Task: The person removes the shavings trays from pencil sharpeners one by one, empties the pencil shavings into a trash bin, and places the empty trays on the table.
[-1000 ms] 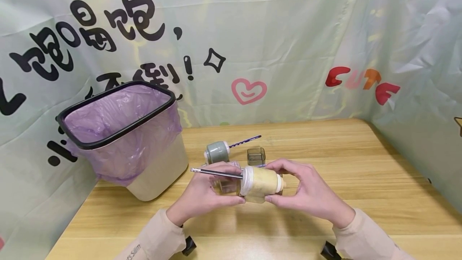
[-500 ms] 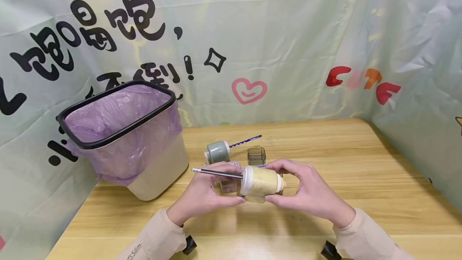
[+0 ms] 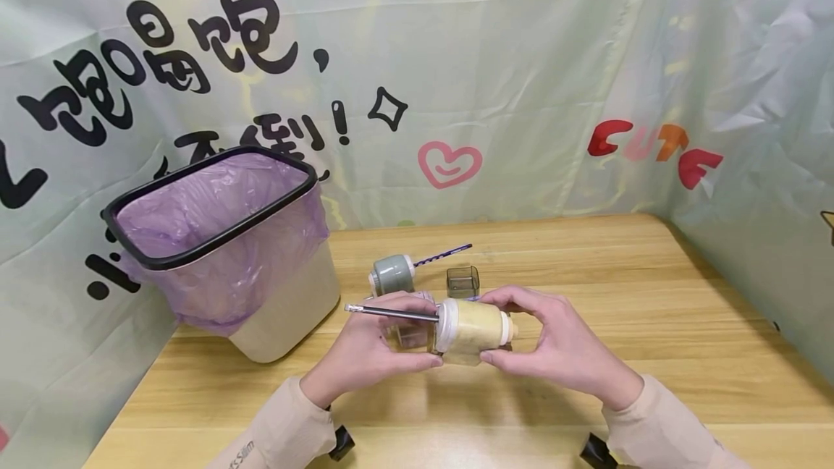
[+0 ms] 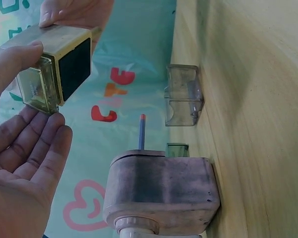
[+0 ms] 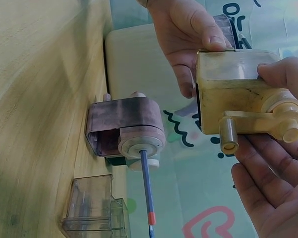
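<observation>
Above the table, a yellow hand-crank pencil sharpener [image 3: 478,324] lies tilted on its side between my hands, a black pencil [image 3: 391,312] sticking out toward the left. My right hand [image 3: 557,335] grips its body near the crank [image 5: 248,121], thumb on one side and fingers on the other. My left hand [image 3: 381,353] pinches the clear shavings drawer [image 4: 37,84] at the sharpener's left end between thumb and fingers. The drawer stands partly outside the body in the left wrist view. Behind the left hand, a pinkish sharpener [image 5: 129,116] holds a blue pencil [image 5: 147,188].
Farther back are a grey-green sharpener [image 3: 393,273] with a purple pencil [image 3: 446,255] in it, and a smoky clear drawer [image 3: 462,282]. A bin [image 3: 287,310] with a purple liner stands left. Printed cloth [image 3: 521,78] hangs behind the wooden table [image 3: 651,295].
My right hand and the yellow sharpener have shifted very slightly to the right. My left hand looks unmoved, and the things on the table lie as before.
</observation>
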The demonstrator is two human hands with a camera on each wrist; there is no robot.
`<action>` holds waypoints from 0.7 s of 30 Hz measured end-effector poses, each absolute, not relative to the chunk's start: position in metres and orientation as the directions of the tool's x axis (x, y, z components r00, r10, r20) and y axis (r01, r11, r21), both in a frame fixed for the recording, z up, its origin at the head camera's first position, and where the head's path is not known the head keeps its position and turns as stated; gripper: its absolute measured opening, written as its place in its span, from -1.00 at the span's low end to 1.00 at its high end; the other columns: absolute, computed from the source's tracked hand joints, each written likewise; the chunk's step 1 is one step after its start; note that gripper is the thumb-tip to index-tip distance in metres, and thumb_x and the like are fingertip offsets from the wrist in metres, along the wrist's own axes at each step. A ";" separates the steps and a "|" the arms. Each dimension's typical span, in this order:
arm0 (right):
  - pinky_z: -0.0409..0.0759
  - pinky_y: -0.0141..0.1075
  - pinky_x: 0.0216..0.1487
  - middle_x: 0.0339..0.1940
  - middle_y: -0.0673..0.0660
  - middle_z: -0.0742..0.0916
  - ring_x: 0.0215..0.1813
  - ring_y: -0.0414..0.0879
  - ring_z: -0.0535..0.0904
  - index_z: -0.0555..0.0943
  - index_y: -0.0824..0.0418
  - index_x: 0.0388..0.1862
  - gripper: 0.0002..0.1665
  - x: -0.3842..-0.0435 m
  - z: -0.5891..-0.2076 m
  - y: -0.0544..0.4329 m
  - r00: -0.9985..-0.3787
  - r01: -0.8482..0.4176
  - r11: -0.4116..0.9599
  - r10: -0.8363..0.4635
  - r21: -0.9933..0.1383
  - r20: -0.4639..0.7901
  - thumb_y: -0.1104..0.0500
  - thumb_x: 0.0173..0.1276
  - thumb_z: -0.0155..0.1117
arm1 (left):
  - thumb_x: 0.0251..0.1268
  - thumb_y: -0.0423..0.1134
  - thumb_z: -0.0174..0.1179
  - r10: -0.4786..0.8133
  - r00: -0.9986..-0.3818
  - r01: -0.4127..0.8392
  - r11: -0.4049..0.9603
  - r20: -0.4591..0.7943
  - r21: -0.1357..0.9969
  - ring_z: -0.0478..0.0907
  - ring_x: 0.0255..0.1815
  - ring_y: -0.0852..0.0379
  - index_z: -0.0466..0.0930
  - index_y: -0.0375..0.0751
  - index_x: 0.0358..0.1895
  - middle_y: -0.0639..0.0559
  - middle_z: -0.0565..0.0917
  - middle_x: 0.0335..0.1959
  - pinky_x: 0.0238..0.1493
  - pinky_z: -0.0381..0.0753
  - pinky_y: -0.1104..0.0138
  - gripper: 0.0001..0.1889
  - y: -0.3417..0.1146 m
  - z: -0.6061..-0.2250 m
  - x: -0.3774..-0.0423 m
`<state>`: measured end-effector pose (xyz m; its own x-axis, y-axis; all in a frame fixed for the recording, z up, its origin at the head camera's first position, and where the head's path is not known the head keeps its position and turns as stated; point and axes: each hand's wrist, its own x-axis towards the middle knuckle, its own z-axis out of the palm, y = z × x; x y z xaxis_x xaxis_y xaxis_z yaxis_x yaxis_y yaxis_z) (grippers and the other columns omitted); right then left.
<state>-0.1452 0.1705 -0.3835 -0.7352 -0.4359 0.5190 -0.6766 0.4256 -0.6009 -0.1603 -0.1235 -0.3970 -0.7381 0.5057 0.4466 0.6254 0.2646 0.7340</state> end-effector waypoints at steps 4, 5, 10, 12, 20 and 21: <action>0.70 -0.29 0.17 0.06 -0.22 0.83 -0.02 -0.26 0.74 0.70 -0.16 0.16 -0.35 -0.145 -0.383 0.171 -0.739 -0.672 0.413 -0.431 -0.615 0.517 0.12 0.10 0.79 | 0.01 -0.28 0.72 0.511 -0.733 0.624 0.243 0.448 0.743 0.70 0.16 0.17 0.75 -0.07 0.14 0.02 0.77 0.17 0.10 0.83 0.08 -0.44 -0.123 -0.398 -0.161; 0.69 -0.29 0.17 0.06 -0.21 0.83 -0.02 -0.26 0.75 0.70 -0.15 0.16 -0.35 -0.145 -0.383 0.171 -0.738 -0.672 0.408 -0.431 -0.617 0.519 0.13 0.10 0.79 | 0.01 -0.27 0.72 0.511 -0.734 0.622 0.241 0.447 0.745 0.70 0.15 0.17 0.74 -0.07 0.14 0.02 0.77 0.17 0.10 0.83 0.07 -0.44 -0.123 -0.397 -0.161; 0.68 -0.33 0.17 0.06 -0.20 0.83 -0.02 -0.25 0.75 0.71 -0.14 0.16 -0.36 -0.145 -0.383 0.171 -0.738 -0.672 0.394 -0.430 -0.627 0.520 0.13 0.11 0.78 | 0.02 -0.29 0.71 0.514 -0.736 0.612 0.227 0.441 0.758 0.71 0.13 0.17 0.74 -0.07 0.14 0.01 0.76 0.16 0.10 0.83 0.07 -0.45 -0.122 -0.397 -0.161; 0.69 -0.34 0.17 0.06 -0.19 0.83 -0.01 -0.25 0.76 0.71 -0.14 0.16 -0.36 -0.145 -0.383 0.171 -0.738 -0.672 0.391 -0.429 -0.629 0.521 0.13 0.11 0.78 | 0.01 -0.30 0.71 0.517 -0.736 0.606 0.213 0.438 0.766 0.72 0.12 0.16 0.74 -0.07 0.14 0.01 0.76 0.15 0.10 0.83 0.06 -0.45 -0.122 -0.396 -0.161; 0.70 -0.36 0.16 0.04 -0.17 0.84 -0.01 -0.26 0.76 0.71 -0.12 0.17 -0.35 -0.145 -0.382 0.171 -0.739 -0.672 0.401 -0.423 -0.622 0.525 0.15 0.09 0.79 | 0.05 -0.28 0.70 0.515 -0.732 0.617 0.225 0.446 0.754 0.74 0.09 0.11 0.73 -0.10 0.19 -0.01 0.75 0.15 0.09 0.83 0.11 -0.43 -0.122 -0.398 -0.160; 0.70 -0.36 0.16 0.04 -0.17 0.84 -0.01 -0.26 0.76 0.71 -0.12 0.17 -0.34 -0.145 -0.382 0.171 -0.738 -0.673 0.402 -0.422 -0.621 0.526 0.15 0.09 0.79 | 0.06 -0.27 0.70 0.515 -0.730 0.625 0.236 0.449 0.744 0.73 0.10 0.11 0.73 -0.10 0.19 0.00 0.75 0.15 0.09 0.83 0.13 -0.43 -0.122 -0.398 -0.160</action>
<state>-0.1451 0.1714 -0.3821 -0.7383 -0.4224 0.5258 -0.6725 0.4020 -0.6214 -0.1600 -0.1217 -0.3977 -0.7301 0.5150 0.4492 0.6246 0.2362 0.7444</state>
